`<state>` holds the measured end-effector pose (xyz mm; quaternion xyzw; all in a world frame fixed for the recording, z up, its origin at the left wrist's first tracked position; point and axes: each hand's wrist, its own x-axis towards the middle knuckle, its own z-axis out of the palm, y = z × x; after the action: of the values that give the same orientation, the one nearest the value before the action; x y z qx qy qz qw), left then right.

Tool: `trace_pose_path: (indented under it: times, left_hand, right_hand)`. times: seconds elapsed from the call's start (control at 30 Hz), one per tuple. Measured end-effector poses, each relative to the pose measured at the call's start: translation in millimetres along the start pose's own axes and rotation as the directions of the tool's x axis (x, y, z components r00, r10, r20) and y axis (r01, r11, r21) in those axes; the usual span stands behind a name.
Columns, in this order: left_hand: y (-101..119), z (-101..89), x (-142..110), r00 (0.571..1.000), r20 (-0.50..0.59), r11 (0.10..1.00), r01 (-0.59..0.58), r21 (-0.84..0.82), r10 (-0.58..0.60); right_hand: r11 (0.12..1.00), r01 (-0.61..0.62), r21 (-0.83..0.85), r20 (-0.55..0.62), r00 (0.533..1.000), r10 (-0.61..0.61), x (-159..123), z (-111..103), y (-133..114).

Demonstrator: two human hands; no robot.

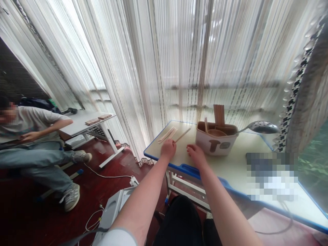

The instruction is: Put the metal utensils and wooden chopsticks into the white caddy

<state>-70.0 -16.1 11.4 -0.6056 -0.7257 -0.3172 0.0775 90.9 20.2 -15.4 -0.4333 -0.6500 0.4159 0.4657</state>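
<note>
My left hand (169,149) is closed round the near end of thin wooden chopsticks (183,134), which point away to the right over the table. Just beyond that hand, several more light wooden chopsticks (167,134) lie loosely together on the tabletop. My right hand (196,155) rests by the table's front edge, its fingers loosely bent and slightly apart, with nothing visible in them. Close to its right stands a utensil holder (205,145), white outside and brown inside. In it are a ribbed brown wooden piece (219,116), a wooden spoon (217,133) and a metal skimmer (263,127).
The cream table (233,174) has a blue edge. A blurred-out item (271,176) lies on its right part. Sheer curtains (179,61) hang behind. At left a person (38,136) sits by a white table (79,123). Cables (110,176) and a grey case (112,208) are on the floor.
</note>
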Motion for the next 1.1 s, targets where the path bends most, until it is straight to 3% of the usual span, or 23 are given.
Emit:
trace_pose_path:
  times: [0.13, 0.27, 0.33, 0.43, 0.5, 0.67, 0.87, 1.1]
  left_hand:
    - [-0.6, -2.3, -1.2, 0.995, -0.099, 0.998, -0.009, -0.056, 0.004]
    - [2.2, 0.5, -2.8, 0.994, -0.055, 0.995, -0.099, -0.017, 0.098]
    - [3.7, 1.1, -4.8, 0.985, -0.026, 0.985, -0.171, -0.004, 0.171]
    - [4.9, 0.5, -8.3, 0.976, -0.024, 0.976, -0.216, 0.02, 0.217]
    - [5.1, 0.1, -10.1, 0.971, -0.049, 0.972, -0.231, 0.031, 0.232]
    - [5.5, 0.0, -12.7, 0.937, -0.066, 0.939, -0.344, -0.004, 0.343]
    - [6.4, -2.3, -14.7, 0.903, -0.105, 0.905, -0.423, -0.045, 0.417]
    - [1.7, 2.0, -14.9, 0.911, -0.064, 0.91, -0.41, -0.056, 0.407]
  right_hand:
    - [0.985, 0.094, -0.145, 0.01, 0.996, -0.093, -2.0, 4.6, -3.3]
    - [0.942, 0.231, -0.242, 0.063, 0.973, -0.222, -7.7, 8.0, -15.5]
    - [0.932, 0.281, -0.227, -0.042, 0.954, -0.297, -10.1, 6.0, -20.6]
    - [0.92, 0.322, -0.226, -0.31, 0.871, -0.381, -12.6, -0.1, -23.4]
    - [0.922, 0.329, -0.205, -0.38, 0.841, -0.385, -14.1, -3.1, -22.8]
    - [0.925, 0.368, -0.097, -0.316, 0.87, -0.379, -18.7, -2.0, -22.3]
    - [0.931, 0.359, -0.068, -0.335, 0.871, -0.361, -23.5, -0.2, -26.0]
    - [0.929, 0.369, -0.016, -0.338, 0.873, -0.352, -28.5, -2.7, -29.9]
